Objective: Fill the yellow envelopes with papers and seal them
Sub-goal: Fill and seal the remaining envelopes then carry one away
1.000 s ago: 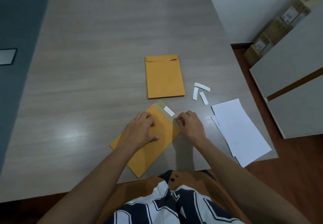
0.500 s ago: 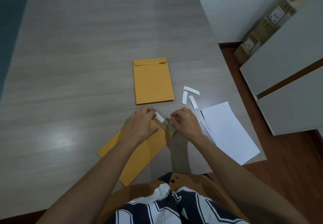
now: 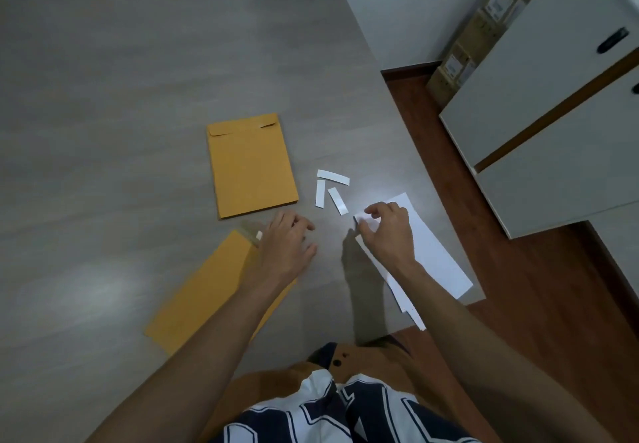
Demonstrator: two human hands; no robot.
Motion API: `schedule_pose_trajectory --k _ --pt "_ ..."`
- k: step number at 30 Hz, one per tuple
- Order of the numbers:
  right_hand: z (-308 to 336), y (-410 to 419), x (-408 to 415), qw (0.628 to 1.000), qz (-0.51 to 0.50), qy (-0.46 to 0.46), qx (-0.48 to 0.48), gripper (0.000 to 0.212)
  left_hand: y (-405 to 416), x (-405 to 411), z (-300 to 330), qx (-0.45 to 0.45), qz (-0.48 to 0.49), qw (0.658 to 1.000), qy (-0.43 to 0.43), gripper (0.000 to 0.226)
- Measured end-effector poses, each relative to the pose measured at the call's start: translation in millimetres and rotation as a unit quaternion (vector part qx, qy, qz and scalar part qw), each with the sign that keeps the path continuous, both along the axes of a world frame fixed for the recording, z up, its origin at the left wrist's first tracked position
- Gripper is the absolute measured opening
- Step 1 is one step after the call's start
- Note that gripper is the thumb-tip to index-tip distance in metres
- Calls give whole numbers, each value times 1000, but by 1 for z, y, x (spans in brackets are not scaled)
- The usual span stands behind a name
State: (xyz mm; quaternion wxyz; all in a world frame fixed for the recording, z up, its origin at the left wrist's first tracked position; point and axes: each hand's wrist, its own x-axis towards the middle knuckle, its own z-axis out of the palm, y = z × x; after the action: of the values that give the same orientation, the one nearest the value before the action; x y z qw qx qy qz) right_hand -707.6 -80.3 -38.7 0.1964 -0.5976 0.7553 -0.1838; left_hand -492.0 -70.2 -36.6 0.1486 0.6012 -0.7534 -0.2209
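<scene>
While we look down past our striped shirt (image 3: 345, 415) at the grey wood-grain table (image 3: 121, 79), the nearest yellow envelope (image 3: 204, 297) lies flat and slanted by the near edge, its flap end pointing away from us with a small white strip (image 3: 259, 235) showing on the flap; whether any paper is inside it we cannot tell. Our left hand (image 3: 287, 247) rests over that envelope's far right corner, fingers straight and spread, palm down, gripping nothing. To the right, our right hand (image 3: 383, 231) hovers at the near corner of the stack of white papers (image 3: 435, 259), thumb and fingertips curled and pinching the top sheet's corner, which looks slightly lifted. The stack lies at an angle along the table's right edge, its lower end reaching the near edge. Between our hands the tabletop shows only the right forearm's shadow. Just beyond them, three peeled white backing strips (image 3: 330, 192) lie loose in a small cluster, close together. Left of the strips and farther out, a second yellow envelope (image 3: 250, 166) lies flat with its flap folded down; its contents are hidden. Off the table to the right stand white cabinets (image 3: 553, 114) on a reddish wooden floor (image 3: 553, 287), with cardboard boxes (image 3: 480, 34) against the wall behind.
</scene>
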Motion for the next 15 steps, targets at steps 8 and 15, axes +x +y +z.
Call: schedule_pose_trajectory --k 8,15 --pt "11 18 -93 984 -165 23 58 35 -24 -82 5 37 -61 997 23 52" --pt "11 65 -129 960 -262 -49 87 29 -61 -142 13 77 -85 993 -32 67"
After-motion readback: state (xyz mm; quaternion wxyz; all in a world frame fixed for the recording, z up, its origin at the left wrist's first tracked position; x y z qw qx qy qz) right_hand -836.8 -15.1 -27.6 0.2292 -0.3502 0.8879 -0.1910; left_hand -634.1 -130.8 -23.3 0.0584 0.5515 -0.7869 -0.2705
